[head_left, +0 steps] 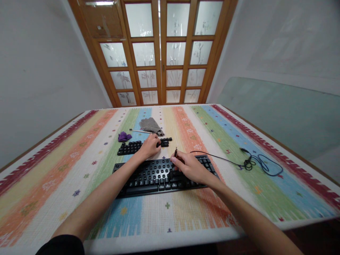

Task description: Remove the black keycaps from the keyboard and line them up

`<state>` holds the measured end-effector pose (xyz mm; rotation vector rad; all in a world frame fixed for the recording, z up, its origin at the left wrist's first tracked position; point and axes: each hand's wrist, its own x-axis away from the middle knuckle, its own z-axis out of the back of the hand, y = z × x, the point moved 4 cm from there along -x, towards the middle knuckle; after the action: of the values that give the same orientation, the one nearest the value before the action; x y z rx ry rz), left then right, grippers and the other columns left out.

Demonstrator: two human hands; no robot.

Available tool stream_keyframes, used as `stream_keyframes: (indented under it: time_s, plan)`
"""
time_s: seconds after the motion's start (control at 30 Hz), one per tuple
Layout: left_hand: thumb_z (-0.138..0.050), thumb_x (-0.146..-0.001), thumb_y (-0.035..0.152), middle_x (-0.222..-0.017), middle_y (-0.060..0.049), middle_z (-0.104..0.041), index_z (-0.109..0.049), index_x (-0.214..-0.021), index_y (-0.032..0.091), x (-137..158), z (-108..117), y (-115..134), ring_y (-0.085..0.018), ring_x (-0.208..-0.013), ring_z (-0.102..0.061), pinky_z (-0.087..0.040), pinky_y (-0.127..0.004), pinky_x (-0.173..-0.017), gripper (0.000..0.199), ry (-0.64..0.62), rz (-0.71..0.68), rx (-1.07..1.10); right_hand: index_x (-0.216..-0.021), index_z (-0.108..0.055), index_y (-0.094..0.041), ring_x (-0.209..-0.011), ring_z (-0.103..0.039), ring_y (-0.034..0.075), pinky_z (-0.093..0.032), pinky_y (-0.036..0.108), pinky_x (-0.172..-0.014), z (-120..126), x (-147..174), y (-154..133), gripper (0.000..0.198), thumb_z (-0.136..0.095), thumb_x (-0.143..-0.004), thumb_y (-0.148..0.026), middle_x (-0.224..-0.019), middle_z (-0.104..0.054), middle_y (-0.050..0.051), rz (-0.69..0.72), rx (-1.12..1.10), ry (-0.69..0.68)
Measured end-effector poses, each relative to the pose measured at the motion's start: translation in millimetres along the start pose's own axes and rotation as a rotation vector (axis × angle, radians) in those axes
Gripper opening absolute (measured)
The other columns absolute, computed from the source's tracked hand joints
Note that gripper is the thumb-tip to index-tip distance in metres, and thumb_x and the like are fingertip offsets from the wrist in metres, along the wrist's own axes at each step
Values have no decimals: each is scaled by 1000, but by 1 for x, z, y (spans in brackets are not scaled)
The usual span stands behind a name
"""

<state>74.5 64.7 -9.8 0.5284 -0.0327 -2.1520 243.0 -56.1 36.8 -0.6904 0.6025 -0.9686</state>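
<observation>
A black keyboard (148,170) lies across the striped cloth; small switch posts show over much of its upper part, and keycaps remain along its bottom and right. Behind it, loose black keycaps (129,147) stand in rows. My left hand (151,146) reaches over the keyboard into these rows, its fingertips pinched around a black keycap (158,144). Just above the keyboard, my right hand (190,166) is closed on a small dark tool (175,152) pointing upward; its lower part is hidden by the fingers.
A grey cloth (151,124), a thin white stick (140,131) and a crumpled purple cloth (124,136) lie behind the loose keycaps. The keyboard cable (248,163) is coiled at the right. Wooden glazed doors (160,53) stand beyond the table's far edge.
</observation>
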Motion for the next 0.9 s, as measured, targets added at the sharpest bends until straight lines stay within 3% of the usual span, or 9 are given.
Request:
stream_keyframes:
  time_s: [0.5,0.7,0.9]
  plan:
    - [-59,-77,16,-94,-9,-57,-64,-79,18,1,0,0,-27,-98,-51,-48,-42,-88,6,11,35,10,-82,-56,-17,-66,-57,16,-39,28,-64,0,0,0,24,-43,-98,-29,-71,-61,2,4,-4,1]
    - [-58,-79,16,-98,-8,-58,-66,-90,18,1,-2,5,-26,-101,-51,-48,-41,-89,14,20,-9,35,-82,-55,-17,-65,-56,16,-39,27,-64,0,1,-2,24,-43,-98,-29,-70,-61,1,7,-3,-2]
    - [-58,-80,15,-96,-9,-58,-69,-86,18,-1,-3,7,-25,-98,-52,-47,-41,-88,13,18,-41,49,-81,-55,-16,-66,-57,16,-39,28,-64,0,1,-1,23,-44,-98,-28,-70,-61,2,0,-8,-5]
